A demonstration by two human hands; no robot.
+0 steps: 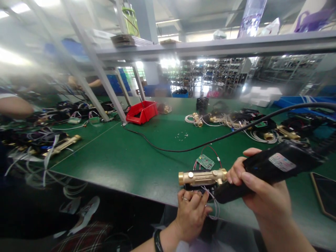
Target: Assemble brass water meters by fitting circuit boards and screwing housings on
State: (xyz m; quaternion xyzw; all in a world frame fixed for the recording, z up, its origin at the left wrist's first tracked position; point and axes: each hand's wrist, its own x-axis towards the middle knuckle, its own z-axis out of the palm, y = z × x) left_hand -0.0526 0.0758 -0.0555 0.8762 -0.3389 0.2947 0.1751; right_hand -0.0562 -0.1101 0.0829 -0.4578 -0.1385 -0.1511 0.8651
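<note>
My right hand [270,197] is wrapped around a black corded power tool [265,173] with a pale label on its side. The tool's lower end points left, close to a brass pipe fitting [202,177] lying at the bench's front edge. At the black part under that fitting, my left hand [193,211] has its fingers curled against thin grey wires [215,206], which loop down over the edge. Just behind the fitting lies a small green circuit board [205,162] with red and dark leads. The tool's tip and the exact finger contact are partly hidden.
A black cable [168,151] crosses the green bench [126,161]. Further back stand a red bin [143,113] and several brass-and-wire assemblies [231,120]. A phone [325,194] lies at right. More assemblies [63,145] sit at left, near another person's arm [15,106].
</note>
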